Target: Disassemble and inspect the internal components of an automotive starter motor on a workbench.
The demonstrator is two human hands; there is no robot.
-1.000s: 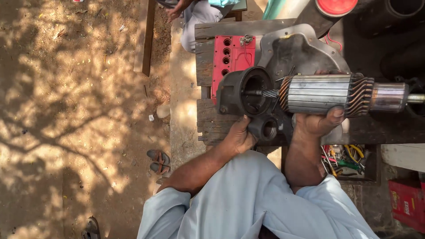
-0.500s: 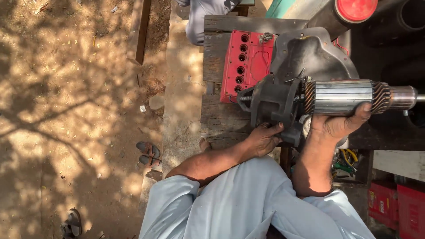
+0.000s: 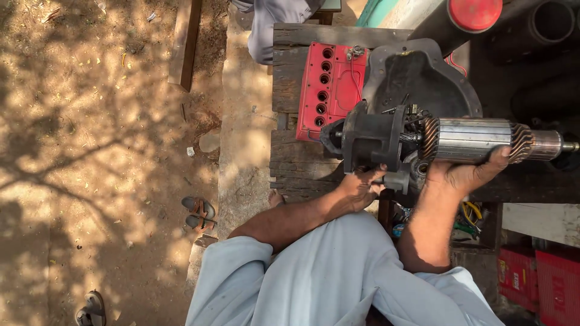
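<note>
A: Where is the armature, and how is it held?

B: It lies level above the wooden bench, in front of the dark cast housing. The right hand cups the laminated core from below, its grip closed on the armature, thumb near the copper windings at the shaft end. The black end bracket sits on the opposite end of the shaft, close against the windings there

A: And the left hand?

B: Its grip is closed on the lower edge of the end bracket, fingers curled under a small lug

A: What makes this step go well?

B: Judging from the pose, the bracket is being worked along the shaft. Keep shaft and bracket on one line; a tilted bracket is likely to bind. Support the core, not the windings, which look easy to nick. Apply even pressure low and high on the bracket

A: What surrounds the work?

B: A red battery case with a row of round holes lies on the bench behind. A pair of sandals rests on the sunlit dirt ground to the left. Red boxes stand at lower right
</note>
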